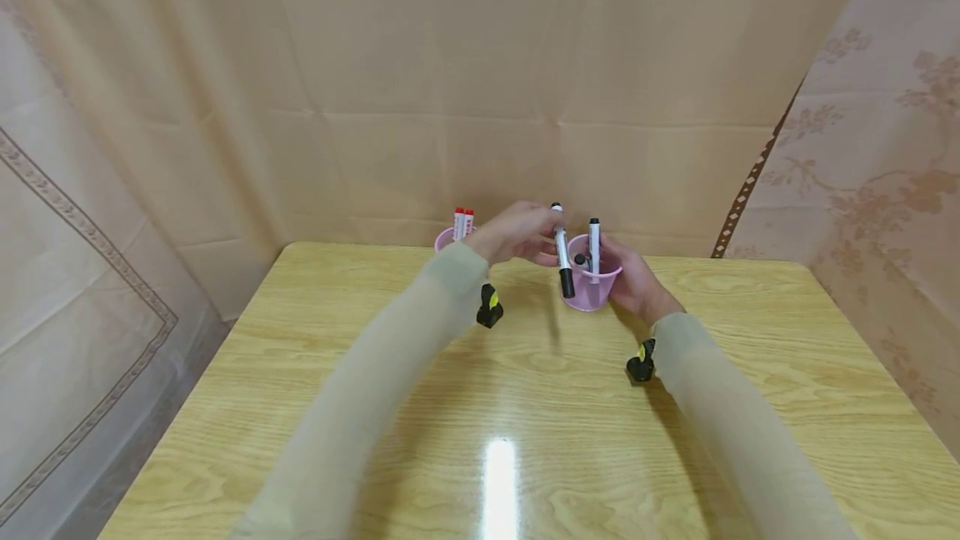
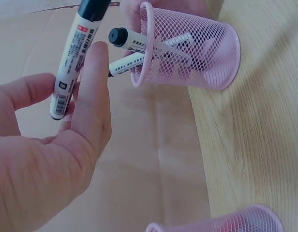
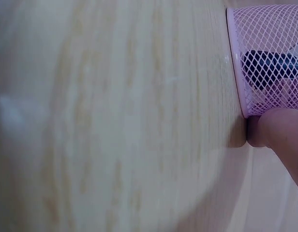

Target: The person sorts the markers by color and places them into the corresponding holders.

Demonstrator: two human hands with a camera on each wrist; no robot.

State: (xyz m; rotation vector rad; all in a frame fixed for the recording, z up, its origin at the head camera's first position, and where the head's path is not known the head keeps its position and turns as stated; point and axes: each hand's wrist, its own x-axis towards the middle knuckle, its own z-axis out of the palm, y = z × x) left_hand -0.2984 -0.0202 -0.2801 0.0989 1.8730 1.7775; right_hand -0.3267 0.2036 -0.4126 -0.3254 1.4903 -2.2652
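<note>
Between its thumb and fingers, my left hand [image 1: 522,233] pinches a whiteboard marker [image 1: 563,252] with its black cap pointing down, just left of a pink mesh pen cup [image 1: 591,293]. In the left wrist view the white label of this marker [image 2: 74,58] faces the camera, and it is apart from the cup [image 2: 212,53]. My right hand [image 1: 632,277] grips the cup from its right side; part of that hand is hidden behind it. Inside the cup stand a black-tipped marker [image 1: 595,244] and another one [image 1: 581,260] leaning lower.
Behind my left forearm, a second pink mesh cup [image 1: 442,242] holds red-capped markers [image 1: 463,222]. Both cups are near the far edge of the wooden table [image 1: 570,407], with a beige curtain [image 1: 480,65] behind. A wrist camera [image 1: 490,307] hangs at my left cuff.
</note>
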